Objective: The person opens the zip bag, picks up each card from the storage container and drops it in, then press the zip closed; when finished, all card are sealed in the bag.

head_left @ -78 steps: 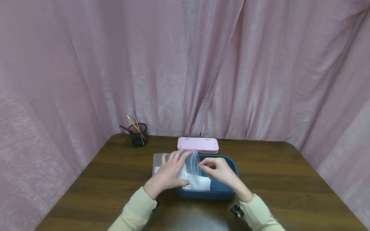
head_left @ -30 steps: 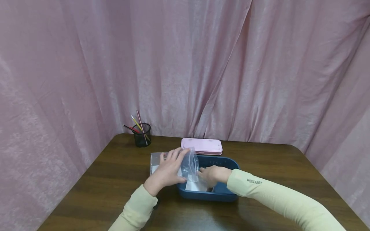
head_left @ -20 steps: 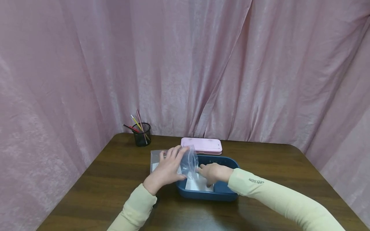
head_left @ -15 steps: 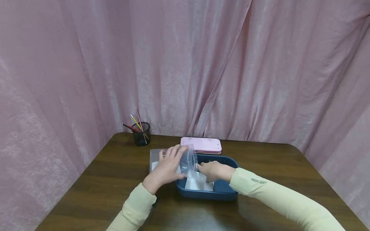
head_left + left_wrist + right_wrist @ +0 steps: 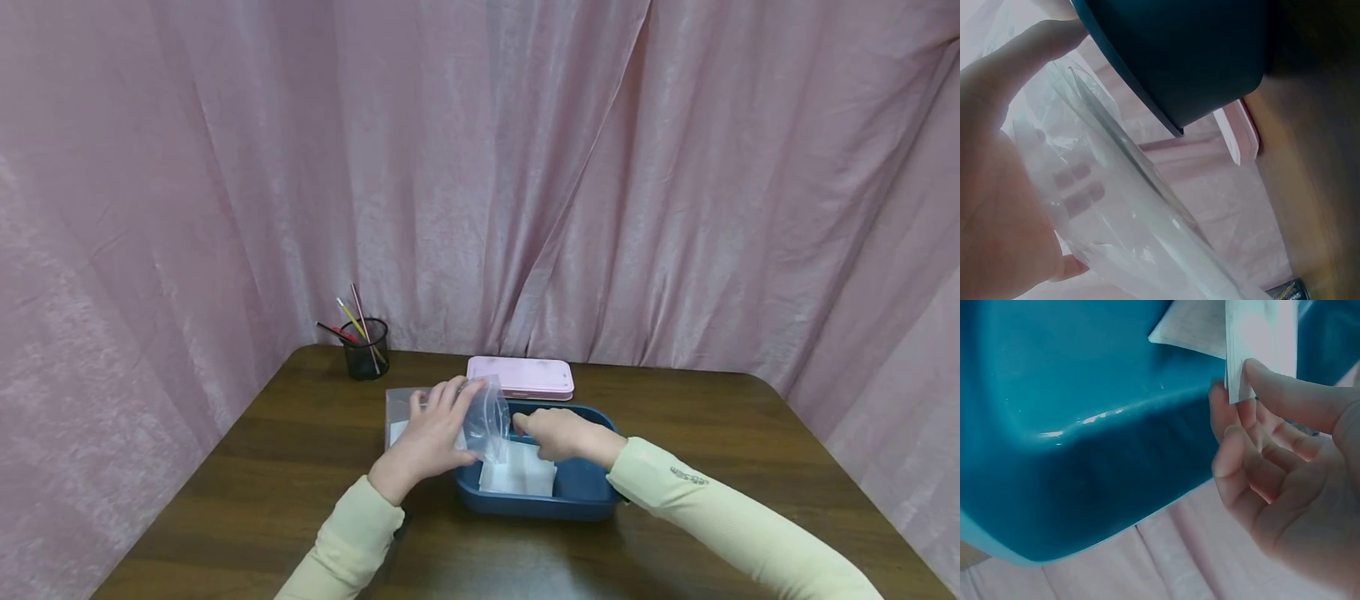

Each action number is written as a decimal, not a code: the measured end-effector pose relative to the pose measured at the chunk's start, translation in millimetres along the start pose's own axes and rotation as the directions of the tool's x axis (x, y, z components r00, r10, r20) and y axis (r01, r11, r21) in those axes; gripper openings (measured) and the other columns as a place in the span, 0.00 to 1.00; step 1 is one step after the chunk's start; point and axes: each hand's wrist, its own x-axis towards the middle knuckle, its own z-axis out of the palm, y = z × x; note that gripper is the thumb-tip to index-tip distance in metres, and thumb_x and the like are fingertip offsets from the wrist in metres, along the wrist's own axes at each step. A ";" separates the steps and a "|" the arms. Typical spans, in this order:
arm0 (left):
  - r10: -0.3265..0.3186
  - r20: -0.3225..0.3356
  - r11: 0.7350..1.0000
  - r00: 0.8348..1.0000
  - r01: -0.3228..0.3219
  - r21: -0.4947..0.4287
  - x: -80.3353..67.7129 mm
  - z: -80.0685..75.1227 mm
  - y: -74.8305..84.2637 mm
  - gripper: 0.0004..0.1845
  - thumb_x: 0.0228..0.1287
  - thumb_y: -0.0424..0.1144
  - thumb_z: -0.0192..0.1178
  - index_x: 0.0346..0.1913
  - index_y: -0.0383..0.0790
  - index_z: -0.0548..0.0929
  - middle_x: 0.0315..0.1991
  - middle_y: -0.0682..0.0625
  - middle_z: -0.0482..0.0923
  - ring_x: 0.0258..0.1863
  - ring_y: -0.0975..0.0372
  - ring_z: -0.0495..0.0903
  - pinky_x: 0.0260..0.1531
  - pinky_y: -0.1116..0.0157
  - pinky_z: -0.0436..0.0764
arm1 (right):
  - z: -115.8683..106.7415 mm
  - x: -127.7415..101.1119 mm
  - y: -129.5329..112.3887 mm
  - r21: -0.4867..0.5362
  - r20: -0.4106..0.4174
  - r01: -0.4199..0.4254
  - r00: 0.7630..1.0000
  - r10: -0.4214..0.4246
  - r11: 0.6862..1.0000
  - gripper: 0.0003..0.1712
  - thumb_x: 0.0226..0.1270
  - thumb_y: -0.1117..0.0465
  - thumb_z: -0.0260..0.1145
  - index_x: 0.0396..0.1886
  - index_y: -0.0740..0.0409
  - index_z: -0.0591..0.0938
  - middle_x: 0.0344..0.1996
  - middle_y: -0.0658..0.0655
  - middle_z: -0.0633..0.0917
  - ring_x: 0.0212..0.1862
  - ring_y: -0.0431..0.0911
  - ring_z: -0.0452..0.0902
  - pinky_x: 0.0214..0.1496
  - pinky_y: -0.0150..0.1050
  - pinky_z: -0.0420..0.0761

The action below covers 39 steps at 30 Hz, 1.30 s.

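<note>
left hand grips clear crinkled bag | right hand pinches white packet

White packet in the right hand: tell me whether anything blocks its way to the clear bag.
Nothing visible does. The right hand pinches the white packet over the blue bin, right beside the clear bag that the left hand holds upright at the bin's left edge.
</note>
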 end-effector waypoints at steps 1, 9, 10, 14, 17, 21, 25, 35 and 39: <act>-0.003 0.000 1.000 1.000 0.003 -0.002 0.0 -0.4 0.1 0.54 0.44 0.51 0.77 0.72 0.54 0.55 0.71 0.42 0.58 0.69 0.47 0.59 0.61 0.35 0.58 | -1.3 -0.6 1.3 0.014 -0.006 0.006 1.000 -0.006 1.000 0.19 0.57 0.69 0.70 0.48 0.52 0.77 0.32 0.51 0.84 0.28 0.42 0.76 0.35 0.35 0.80; -0.002 -0.005 1.000 1.000 0.002 -0.007 -0.7 -3.0 0.5 0.54 0.43 0.51 0.77 0.72 0.54 0.55 0.71 0.42 0.58 0.68 0.47 0.60 0.61 0.35 0.57 | -14.7 -12.9 12.5 0.108 -0.079 0.115 0.991 -0.107 0.987 0.09 0.59 0.71 0.67 0.37 0.56 0.81 0.21 0.49 0.76 0.25 0.39 0.69 0.30 0.31 0.72; -0.003 -0.003 1.000 1.000 0.003 -0.007 -0.8 -3.2 0.6 0.54 0.44 0.51 0.77 0.72 0.54 0.55 0.71 0.42 0.58 0.68 0.47 0.60 0.61 0.35 0.57 | -16.6 -14.5 13.2 0.114 -0.081 0.117 0.991 -0.108 0.987 0.07 0.59 0.70 0.67 0.36 0.56 0.81 0.22 0.48 0.76 0.26 0.39 0.69 0.30 0.31 0.72; -0.007 -0.002 1.000 1.000 0.007 -0.003 -1.0 -3.3 0.6 0.54 0.43 0.51 0.77 0.72 0.54 0.55 0.71 0.43 0.58 0.68 0.47 0.60 0.62 0.35 0.57 | -23.5 -20.2 16.0 0.127 -0.088 0.129 0.989 -0.118 0.983 0.05 0.60 0.70 0.67 0.32 0.56 0.81 0.23 0.48 0.76 0.27 0.39 0.69 0.31 0.32 0.73; -0.009 0.002 1.000 1.000 0.009 -0.004 -0.9 -3.3 0.4 0.54 0.44 0.50 0.77 0.72 0.54 0.55 0.71 0.42 0.58 0.69 0.47 0.60 0.62 0.35 0.57 | -27.3 -23.6 18.7 0.129 -0.096 0.123 0.989 -0.111 0.984 0.04 0.61 0.68 0.67 0.31 0.55 0.81 0.22 0.47 0.76 0.27 0.39 0.69 0.31 0.32 0.71; -0.011 0.005 1.000 1.000 0.011 -0.003 -1.0 -3.6 0.0 0.54 0.44 0.50 0.77 0.72 0.54 0.55 0.71 0.43 0.58 0.68 0.46 0.59 0.62 0.34 0.57 | -30.0 -27.7 22.7 0.137 -0.116 0.116 0.988 -0.101 0.984 0.03 0.63 0.67 0.65 0.32 0.55 0.80 0.22 0.46 0.74 0.26 0.38 0.68 0.30 0.30 0.69; -0.009 0.006 1.000 1.000 0.009 0.009 -1.1 -2.9 -1.2 0.54 0.44 0.51 0.77 0.72 0.54 0.55 0.71 0.43 0.58 0.68 0.47 0.60 0.62 0.35 0.58 | -28.3 -30.7 27.0 0.138 -0.159 0.104 0.984 -0.081 0.985 0.03 0.66 0.67 0.61 0.35 0.56 0.80 0.23 0.48 0.76 0.25 0.38 0.68 0.28 0.30 0.68; -0.015 0.021 1.000 1.000 0.014 0.021 0.0 0.5 -0.2 0.55 0.43 0.51 0.77 0.73 0.54 0.54 0.71 0.42 0.58 0.69 0.46 0.59 0.62 0.34 0.57 | -25.0 -47.6 32.3 0.300 -0.200 0.013 0.979 0.049 0.954 0.06 0.71 0.63 0.57 0.43 0.56 0.79 0.21 0.50 0.81 0.20 0.37 0.74 0.23 0.32 0.72; -0.003 0.021 1.000 1.000 0.003 0.022 0.6 2.1 0.0 0.55 0.43 0.51 0.77 0.73 0.54 0.54 0.71 0.42 0.58 0.69 0.45 0.60 0.61 0.33 0.57 | -22.4 -54.5 36.1 0.322 -0.267 0.053 0.963 0.037 0.945 0.05 0.71 0.63 0.58 0.42 0.58 0.80 0.16 0.49 0.78 0.18 0.35 0.71 0.23 0.30 0.72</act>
